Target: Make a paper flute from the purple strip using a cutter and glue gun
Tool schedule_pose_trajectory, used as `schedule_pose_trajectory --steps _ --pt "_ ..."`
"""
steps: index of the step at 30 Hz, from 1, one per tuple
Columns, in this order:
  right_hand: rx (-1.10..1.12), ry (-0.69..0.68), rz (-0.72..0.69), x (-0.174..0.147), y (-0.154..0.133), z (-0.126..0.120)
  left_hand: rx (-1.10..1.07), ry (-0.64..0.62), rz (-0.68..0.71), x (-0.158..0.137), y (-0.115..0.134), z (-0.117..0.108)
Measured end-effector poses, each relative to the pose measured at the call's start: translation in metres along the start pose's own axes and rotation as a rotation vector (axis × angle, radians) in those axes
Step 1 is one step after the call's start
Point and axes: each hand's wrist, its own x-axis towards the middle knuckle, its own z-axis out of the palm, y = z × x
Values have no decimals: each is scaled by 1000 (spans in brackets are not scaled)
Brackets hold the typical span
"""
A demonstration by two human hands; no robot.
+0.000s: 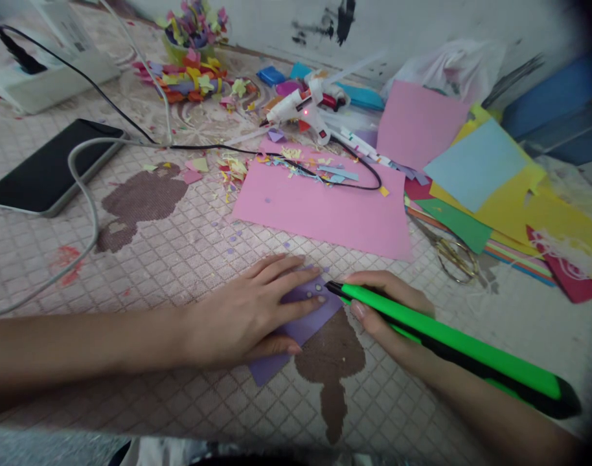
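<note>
On the patterned cloth in front of me lies a piece of purple paper (303, 327) with small round marks or holes near its upper right corner. My left hand (257, 314) rests flat on it, fingers spread, pressing it to the cloth. In my right hand (388, 304) is a long green-and-black utility knife (451, 333), gripped near its front. Its dark tip is at the paper's right corner, by the marks; whether it touches the paper I cannot tell. The knife's rear end extends over my right forearm.
Beyond my hands, a pink sheet (320, 220) carries paper scraps and a black cable. A white glue gun (300, 110) with a lit red light lies behind it. Right are scissors (454, 259) and stacked coloured paper (512, 213); left, a phone (53, 168) and power strip (48, 84).
</note>
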Motion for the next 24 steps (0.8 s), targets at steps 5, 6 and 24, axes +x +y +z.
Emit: schedule_pose_trajectory --steps 5,6,24 --pt "-2 11 5 -1 2 1 2 43 -42 -2 1 1" --pt "3 10 9 -1 2 0 0 38 -35 -2 2 1" --pt "-4 9 -1 0 0 -2 -135 42 -12 -8 14 0"
